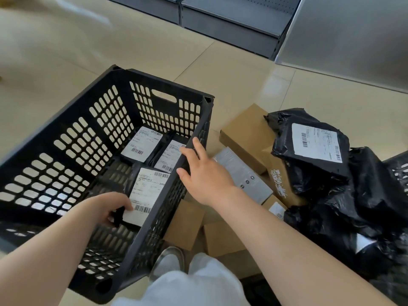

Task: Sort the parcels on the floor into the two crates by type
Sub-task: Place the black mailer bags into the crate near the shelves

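Observation:
A black slotted crate [66,120] stands at the left and holds three black bag parcels with white labels. My left hand [108,208] reaches into it and pinches the edge of the nearest black bag parcel [146,191]. My right hand [203,173] rests with straight fingers on the crate's right rim. To the right on the floor lie brown cardboard boxes [245,131], a grey box [242,173] and a pile of black bag parcels [315,155]. A corner of a second black crate [400,168] shows at the right edge.
Grey metal shelving [231,21] runs along the back, with a grey panel [348,34] at the right. Beige floor tiles [66,40] stretch behind the crate. My shoe [167,261] and pale trouser leg stand just before the boxes.

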Demonstrator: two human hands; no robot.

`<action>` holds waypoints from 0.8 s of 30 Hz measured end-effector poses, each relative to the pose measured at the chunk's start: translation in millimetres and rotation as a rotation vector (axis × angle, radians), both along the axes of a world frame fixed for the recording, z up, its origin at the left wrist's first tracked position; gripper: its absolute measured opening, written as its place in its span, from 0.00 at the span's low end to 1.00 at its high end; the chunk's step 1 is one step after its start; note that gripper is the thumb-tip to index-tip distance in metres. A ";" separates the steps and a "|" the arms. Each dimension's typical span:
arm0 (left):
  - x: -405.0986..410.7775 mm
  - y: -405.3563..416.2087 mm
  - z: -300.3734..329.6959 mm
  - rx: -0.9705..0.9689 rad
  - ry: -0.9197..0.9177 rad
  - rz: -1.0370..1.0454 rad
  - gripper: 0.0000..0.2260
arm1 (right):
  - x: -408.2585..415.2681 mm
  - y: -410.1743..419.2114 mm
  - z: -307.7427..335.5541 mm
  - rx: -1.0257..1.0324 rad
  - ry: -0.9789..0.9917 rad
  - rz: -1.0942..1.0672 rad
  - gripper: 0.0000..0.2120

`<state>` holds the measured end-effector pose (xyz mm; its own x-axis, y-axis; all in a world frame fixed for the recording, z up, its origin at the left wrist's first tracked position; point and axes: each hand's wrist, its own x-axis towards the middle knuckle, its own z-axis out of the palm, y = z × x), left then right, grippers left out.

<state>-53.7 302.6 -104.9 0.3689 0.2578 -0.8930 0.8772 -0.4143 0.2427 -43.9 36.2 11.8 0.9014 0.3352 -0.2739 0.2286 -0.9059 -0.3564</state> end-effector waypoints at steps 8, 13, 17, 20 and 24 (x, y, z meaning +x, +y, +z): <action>-10.4 1.8 -5.3 0.340 0.157 -0.598 0.14 | -0.9 -0.9 -5.8 0.030 -0.004 -0.009 0.27; -13.4 0.3 -12.9 0.333 0.141 -0.671 0.19 | -1.6 -1.2 -9.1 0.042 -0.016 -0.010 0.27; -4.5 -7.4 -26.9 0.200 -0.026 -0.415 0.32 | -1.7 -1.6 -10.5 0.050 -0.020 -0.011 0.27; -5.1 -20.4 -29.9 0.266 -0.073 -0.463 0.30 | -1.7 -1.8 -12.2 0.053 -0.019 -0.012 0.27; -8.5 -26.1 -35.5 0.354 -0.150 -0.494 0.23 | -0.8 -2.1 -14.8 0.081 -0.004 -0.006 0.28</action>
<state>-62.2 276.4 -140.5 0.6348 0.2955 -0.7139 0.5288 -0.8398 0.1226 -44.8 34.1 -2.9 0.9047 0.3507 -0.2421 0.2249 -0.8755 -0.4276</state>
